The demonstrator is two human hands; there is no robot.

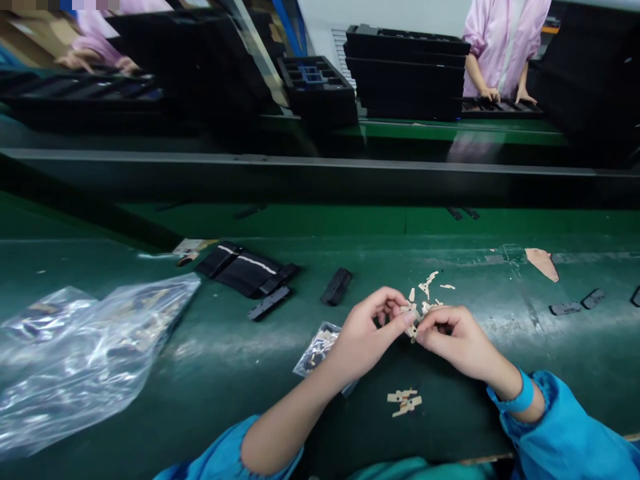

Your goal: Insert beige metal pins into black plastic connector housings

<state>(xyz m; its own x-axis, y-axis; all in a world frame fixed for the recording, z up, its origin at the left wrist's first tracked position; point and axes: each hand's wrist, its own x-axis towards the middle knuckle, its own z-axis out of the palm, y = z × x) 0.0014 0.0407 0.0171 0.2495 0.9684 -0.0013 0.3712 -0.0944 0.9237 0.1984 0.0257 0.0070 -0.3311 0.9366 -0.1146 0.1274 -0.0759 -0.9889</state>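
Observation:
My left hand (373, 330) pinches a small cream-coloured flat piece (411, 319) with a dark spot on it. From the other side, the closed fingertips of my right hand (453, 339) meet the same piece. Just beyond my fingers lie several loose cream pieces (426, 285) on the green table. Nearer to me sits a small group of similar cream pieces (405, 401), some with dark spots. Partly covered by my left forearm is a small clear bag (320, 347) of little parts.
A large clear plastic bag (95, 360) spreads over the left of the green table (215, 413). Black strapped bundle (247, 268) and black blocks (336, 287) lie mid-left; small black parts (565, 309) lie right. Behind a ledge stand stacked black trays (405, 73) and co-workers in pink.

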